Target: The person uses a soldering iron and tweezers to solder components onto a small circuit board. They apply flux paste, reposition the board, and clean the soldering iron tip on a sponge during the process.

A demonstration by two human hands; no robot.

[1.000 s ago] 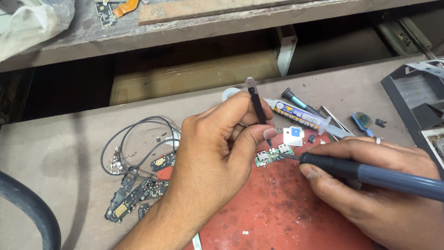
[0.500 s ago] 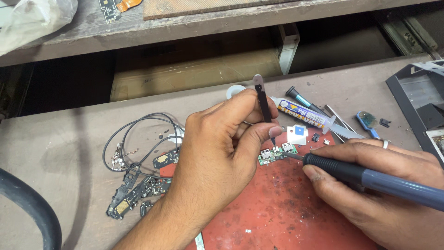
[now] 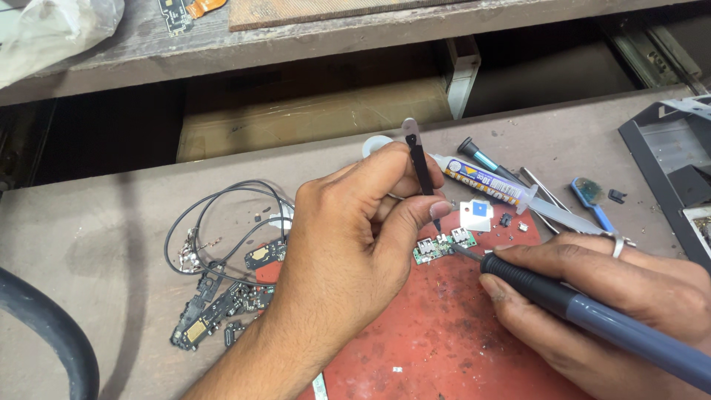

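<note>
Our left hand [image 3: 355, 237] fingers pinch black tweezers [image 3: 421, 167] above the small green circuit board [image 3: 443, 246]; our right hand [image 3: 615, 296] fingers clamp the soldering iron [image 3: 592, 315], tip touching the board.

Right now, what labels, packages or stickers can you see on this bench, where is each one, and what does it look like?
Syringe label: a yellow, blue and white printed band round the clear syringe lying behind the hands.
Small square tag: white with a blue square, lying flat on the red mat beside the green circuit board.
Plastic bag: crumpled, translucent whitish, on the upper shelf at far left.
</note>
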